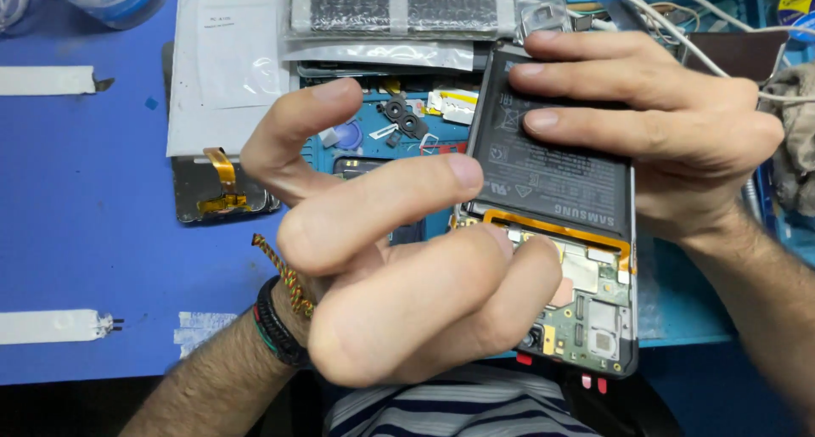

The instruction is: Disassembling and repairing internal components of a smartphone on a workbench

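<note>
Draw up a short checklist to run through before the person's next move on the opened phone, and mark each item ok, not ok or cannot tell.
1. Right hand grips the opened phone: ok.
2. Battery sits in the phone's frame under the right fingers: ok.
3. Left hand touches the circuit board: ok, fingertips rest on it.
4. Orange flex strip below the battery undamaged: cannot tell.
5. Loose camera rings lie apart on the blue mat: ok.

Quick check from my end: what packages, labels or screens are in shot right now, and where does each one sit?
Clear plastic bag: top centre, holding dark rectangular parts.
White envelope: upper left of centre, flat, with a pale label.
Battery label: on the open phone in the right hand, black with grey print.
Screen part: left of the left hand, dark, orange flex.
</note>
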